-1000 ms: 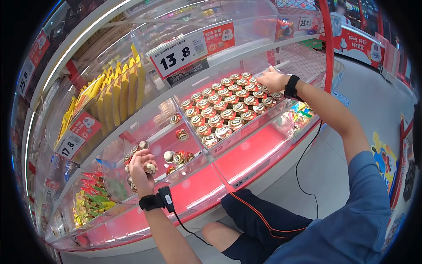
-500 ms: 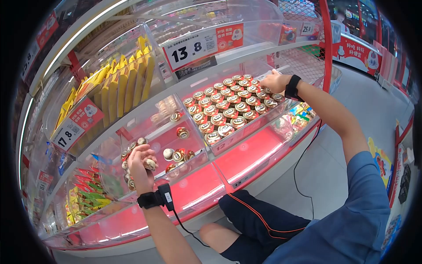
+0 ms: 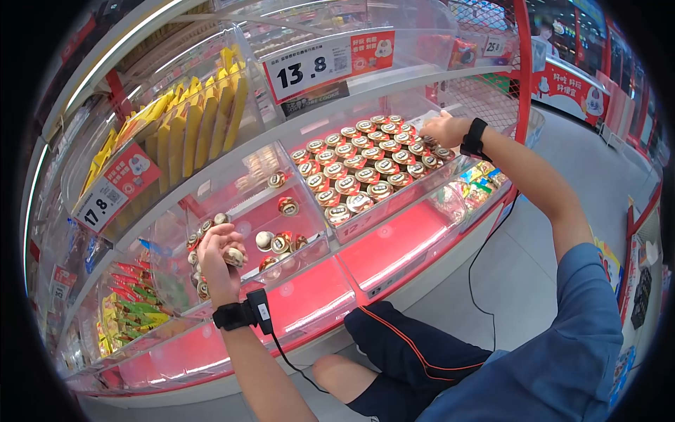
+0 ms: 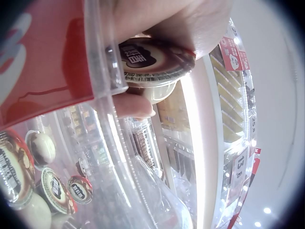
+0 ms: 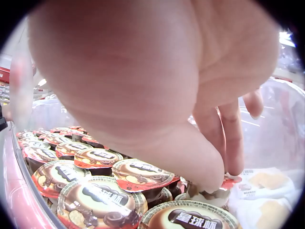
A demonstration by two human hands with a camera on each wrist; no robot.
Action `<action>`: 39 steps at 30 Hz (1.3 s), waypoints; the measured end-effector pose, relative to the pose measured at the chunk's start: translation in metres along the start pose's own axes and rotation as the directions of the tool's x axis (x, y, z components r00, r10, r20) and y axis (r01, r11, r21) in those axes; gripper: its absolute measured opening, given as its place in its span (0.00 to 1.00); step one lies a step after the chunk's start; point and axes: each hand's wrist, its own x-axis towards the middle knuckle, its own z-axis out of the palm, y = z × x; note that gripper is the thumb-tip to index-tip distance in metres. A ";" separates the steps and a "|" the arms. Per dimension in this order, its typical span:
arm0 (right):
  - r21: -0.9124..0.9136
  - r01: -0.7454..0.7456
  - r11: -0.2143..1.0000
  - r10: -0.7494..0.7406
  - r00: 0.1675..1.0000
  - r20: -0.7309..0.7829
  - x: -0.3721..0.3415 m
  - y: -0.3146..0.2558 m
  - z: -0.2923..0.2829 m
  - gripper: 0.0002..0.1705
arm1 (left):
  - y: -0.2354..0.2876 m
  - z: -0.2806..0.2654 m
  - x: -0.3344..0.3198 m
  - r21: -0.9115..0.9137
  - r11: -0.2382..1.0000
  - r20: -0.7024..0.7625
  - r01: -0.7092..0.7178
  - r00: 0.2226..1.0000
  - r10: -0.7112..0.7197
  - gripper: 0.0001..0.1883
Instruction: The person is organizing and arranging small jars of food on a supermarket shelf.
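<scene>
My left hand (image 3: 219, 264) holds a small snack cup (image 4: 155, 59) with a brown printed lid and a clear rounded base. It is over the left bin, where loose cups (image 3: 280, 243) lie about, several of them near the hand. My right hand (image 3: 447, 129) reaches down at the far right end of the ordered rows of snack cups (image 3: 365, 174). In the right wrist view its thumb and fingertips pinch a red-edged cup (image 5: 230, 182), mostly hidden by the fingers. Lidded cups (image 5: 102, 200) stand packed beside the thumb, lids up.
A clear divider (image 3: 309, 190) separates the two bins. White wrapped packs (image 5: 267, 186) lie beyond the right fingers. Yellow packets (image 3: 200, 130) stand on the shelf above, near a 13.8 price sign (image 3: 302, 70). A red mesh panel (image 3: 492, 95) rises at the right. A cable (image 3: 478, 281) hangs past the bin.
The head view has shifted slightly. My left hand has moved a little with its cup still held. My right hand stays at the far right end of the rows, its fingers angled lower.
</scene>
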 end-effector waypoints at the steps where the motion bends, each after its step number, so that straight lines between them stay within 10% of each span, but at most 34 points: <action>1: -0.005 0.007 1.000 -0.007 1.000 -0.014 0.000 0.000 0.000 0.22 | -0.002 -0.003 0.002 0.001 1.000 0.007 -0.002 1.000 0.002 0.12; 39: 0.266 0.098 0.959 -0.053 0.984 -0.172 0.000 0.011 0.007 0.25 | -0.004 -0.005 0.005 0.017 1.000 0.007 0.015 1.000 -0.015 0.12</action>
